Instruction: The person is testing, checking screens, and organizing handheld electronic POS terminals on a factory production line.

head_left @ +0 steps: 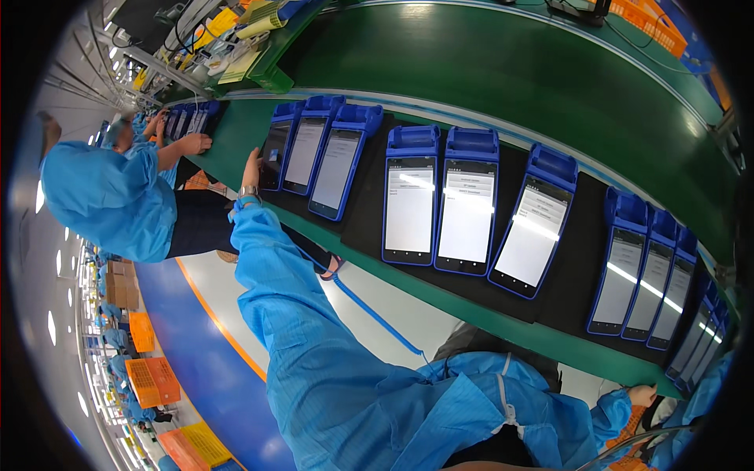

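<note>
My left hand (251, 171), with a metal watch at the wrist, reaches to the far left. Its fingers look stretched out beside the leftmost blue handheld terminal (274, 157), whose screen is mostly dark. Two more blue terminals (335, 174) with lit screens stand with it. In the middle, three terminals (465, 216) lie on a black mat (365, 212), showing bright screens with grey menu bars. My right hand (642, 394) is at the near table edge on the far right. Its fingers look curled, and what they hold is hidden.
More blue terminals (644, 279) line the right end of the green table (408, 281). Beyond runs a green conveyor belt (471, 59). A co-worker in a blue coat (110, 196) sits at the left. Orange crates (153, 382) stand on the floor, and a blue coiled cord (377, 314) hangs below.
</note>
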Demonstrator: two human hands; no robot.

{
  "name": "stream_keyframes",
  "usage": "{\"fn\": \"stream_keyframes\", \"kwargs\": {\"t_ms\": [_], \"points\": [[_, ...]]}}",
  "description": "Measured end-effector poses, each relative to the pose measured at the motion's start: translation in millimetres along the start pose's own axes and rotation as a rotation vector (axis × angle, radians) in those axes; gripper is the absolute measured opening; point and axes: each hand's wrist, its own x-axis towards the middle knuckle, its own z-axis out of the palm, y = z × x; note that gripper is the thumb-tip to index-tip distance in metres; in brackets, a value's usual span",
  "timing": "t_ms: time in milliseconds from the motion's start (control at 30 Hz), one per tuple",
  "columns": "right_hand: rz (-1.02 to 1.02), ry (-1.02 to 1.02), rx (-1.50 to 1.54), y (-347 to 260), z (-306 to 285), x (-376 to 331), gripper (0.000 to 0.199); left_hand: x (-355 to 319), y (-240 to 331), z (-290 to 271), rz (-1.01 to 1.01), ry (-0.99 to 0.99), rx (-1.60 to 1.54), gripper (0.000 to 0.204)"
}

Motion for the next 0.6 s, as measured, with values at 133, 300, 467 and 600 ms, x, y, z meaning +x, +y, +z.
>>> {"fn": "stream_keyframes", "kwargs": {"t_ms": [133, 300, 467, 600], "points": [[0.035, -0.003, 0.059, -23, 8, -25, 0.03, -22, -20, -36, 0.167, 0.026, -0.148, 0.041], [-0.009, -0.02, 0.089, 29, 11, 13, 0.029, -30, -29, -37, 0.315, -0.066, -0.236, 0.054], [0.001, -0.002, 0.022, 9, 11, -3, 0.029, -36, -28, -33, 0.295, -0.058, -0.241, 0.055], [0.052, 0.037, 0.054, -8, 11, -14, 0.031, -37, -26, -36, 0.308, -0.043, -0.227, 0.054]]}}
